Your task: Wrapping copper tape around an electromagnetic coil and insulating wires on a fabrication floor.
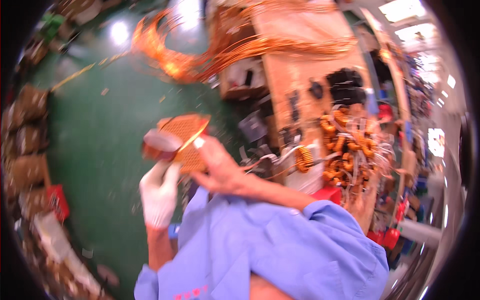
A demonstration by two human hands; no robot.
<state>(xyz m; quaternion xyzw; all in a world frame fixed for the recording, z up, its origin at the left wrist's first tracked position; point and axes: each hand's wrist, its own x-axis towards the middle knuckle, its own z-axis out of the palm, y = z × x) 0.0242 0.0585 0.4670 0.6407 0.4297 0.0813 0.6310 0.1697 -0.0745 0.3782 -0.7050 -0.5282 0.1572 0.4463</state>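
My left hand (160,192), in a white knit glove, reaches up in front of me with its fingers closed at the lower edge of a round reddish-brown thing with a pale, shiny face (164,142). Blur hides what kind of thing that is. Bare, my right hand (217,162) grips the right edge of an orange perforated panel (189,124), which may be part of a basket or a stool. The round thing overlaps the panel's left side. A bright yellowish strip runs along the panel's right part, by my right fingers.
To my right stands a long wooden bench (282,75) bearing many copper-coloured wound coils (347,145) and black parts (345,85). A large bundle of copper wire (200,65) hangs over its far left side. Cardboard boxes (30,172) line the left of the green floor (100,150).
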